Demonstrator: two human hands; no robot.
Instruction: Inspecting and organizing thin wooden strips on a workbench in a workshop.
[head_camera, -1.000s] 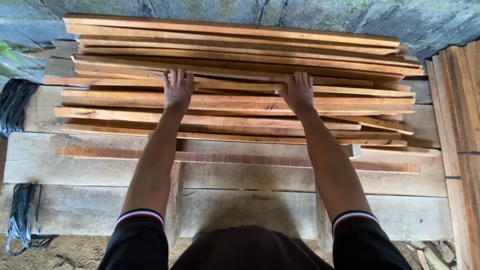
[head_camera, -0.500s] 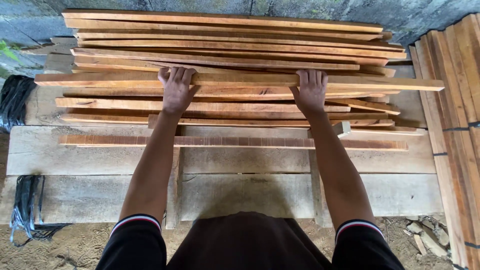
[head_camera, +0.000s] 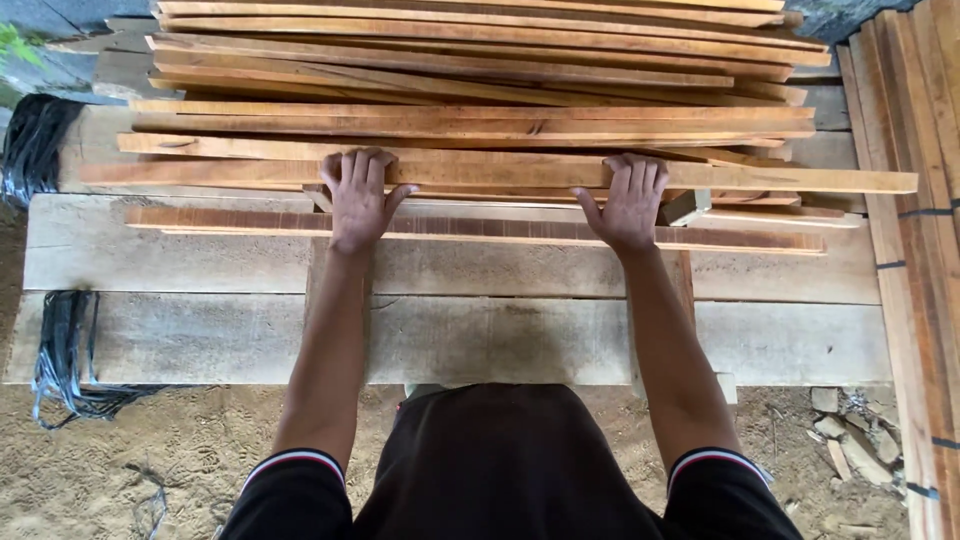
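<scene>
Two hands grip one long wooden slat at the near edge of a timber stack.

A worktop (head_camera: 200, 340) of broad grey planks spans the scene, carrying a stack of reddish slats (head_camera: 480, 70) on its far side. More boards (head_camera: 925, 200) lie bundled at the right. The long slat (head_camera: 500, 174) lies crosswise, nearest of the stack, its right end jutting past the others. A thinner strip (head_camera: 450, 226) rests just near of it. Black strapping (head_camera: 65, 350) hangs off the worktop's left edge. The left hand (head_camera: 357, 200) and right hand (head_camera: 628, 204) sit well apart, fingers curled over the long slat's far edge, holding it.
</scene>
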